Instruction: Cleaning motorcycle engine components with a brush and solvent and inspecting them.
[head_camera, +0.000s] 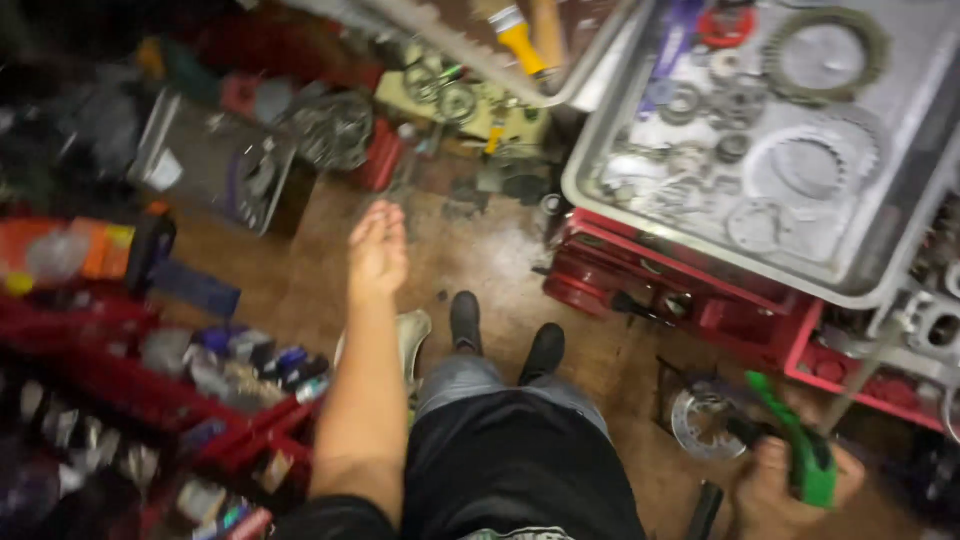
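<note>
The tray (600, 180) is dull grey metal, holding matt steel rings (810, 165). Below the tray, the toolbox (650, 290) is glossy red painted metal. The floor (500, 260) beside the toolbox looks like worn, stained wood. The right hand (775, 490) grips a smooth green plastic handle (805, 455).

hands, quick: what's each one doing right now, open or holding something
Left hand: open, empty, stretched out above the floor.
Right hand: closed on a green-handled tool, beside a round metal disc.
</note>
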